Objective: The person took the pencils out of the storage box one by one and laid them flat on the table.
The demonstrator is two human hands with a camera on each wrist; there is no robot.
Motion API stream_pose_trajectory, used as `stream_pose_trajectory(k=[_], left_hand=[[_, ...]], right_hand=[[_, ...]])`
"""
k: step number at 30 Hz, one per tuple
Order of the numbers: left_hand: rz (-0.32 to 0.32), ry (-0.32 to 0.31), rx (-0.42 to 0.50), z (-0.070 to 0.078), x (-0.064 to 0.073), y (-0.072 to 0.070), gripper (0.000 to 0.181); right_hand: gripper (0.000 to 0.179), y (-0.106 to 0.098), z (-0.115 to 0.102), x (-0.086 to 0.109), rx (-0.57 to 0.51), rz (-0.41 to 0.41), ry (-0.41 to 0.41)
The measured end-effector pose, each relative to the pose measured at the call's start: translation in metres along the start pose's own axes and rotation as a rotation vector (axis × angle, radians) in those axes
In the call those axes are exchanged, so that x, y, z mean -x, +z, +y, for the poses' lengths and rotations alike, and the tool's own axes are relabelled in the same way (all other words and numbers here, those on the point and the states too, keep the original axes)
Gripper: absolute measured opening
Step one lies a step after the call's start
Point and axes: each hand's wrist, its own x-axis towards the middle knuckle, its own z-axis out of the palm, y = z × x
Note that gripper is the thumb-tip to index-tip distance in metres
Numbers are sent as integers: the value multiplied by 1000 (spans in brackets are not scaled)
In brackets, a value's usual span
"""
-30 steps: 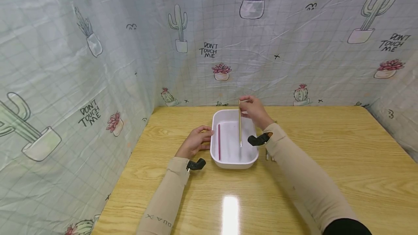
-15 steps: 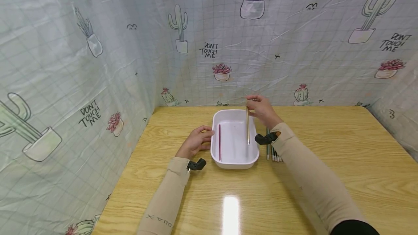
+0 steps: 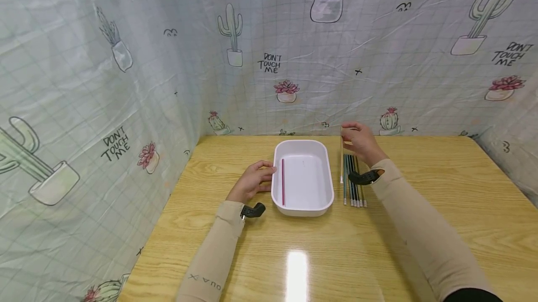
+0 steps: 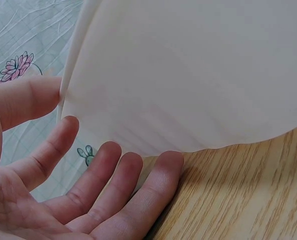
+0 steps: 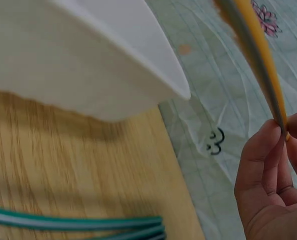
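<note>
My right hand [image 3: 362, 142] pinches a yellow pencil [image 3: 342, 155] by its far end. The pencil is held above the table, just past the right side of a white plastic tray [image 3: 302, 212]. In the right wrist view, the yellow pencil [image 5: 261, 60] runs up from thumb and fingertip. Inside the tray, along its left side, lies a dark red pencil [image 3: 283, 182]. With its fingertips my left hand [image 3: 251, 180] touches the tray's left side. The left wrist view shows those fingers spread against the tray wall [image 4: 188, 75].
Several pencils [image 3: 352, 190], green, dark and yellowish, lie side by side to the right of the tray, eraser ends towards me. My right wrist partly covers them. A cactus-print curtain [image 3: 269, 36] hangs behind the wooden table [image 3: 252, 260] and along its left side.
My right hand has carried the yellow pencil rightwards, from over the tray to beyond its right rim. More of the pencil row shows now. The left hand stays at the tray.
</note>
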Motion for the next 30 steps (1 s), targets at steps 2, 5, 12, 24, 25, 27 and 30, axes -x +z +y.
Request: stream_pose_trajectory(k=[2, 5, 12, 24, 25, 27, 30], left_hand=[[-1, 0, 3, 0, 0, 0, 22], [0, -1, 5, 0, 0, 0, 22], [1, 6, 2, 1, 2, 0, 21], [4, -2, 8, 3, 4, 0, 19], [4, -4, 7, 3, 4, 0, 19], [4, -5, 3, 3, 4, 0, 20], [6, -6, 2, 3, 4, 0, 20]], right_hand=[[21, -8, 4, 0, 0, 1, 3], [15, -20, 11, 0, -2, 8, 10], [19, -43, 26, 2, 66, 30, 19], [32, -64, 43, 5, 185, 54, 13], [36, -66, 44, 5, 203, 54, 16], [45, -68, 46, 5, 240, 46, 25], [50, -69, 50, 5, 287, 42, 44]])
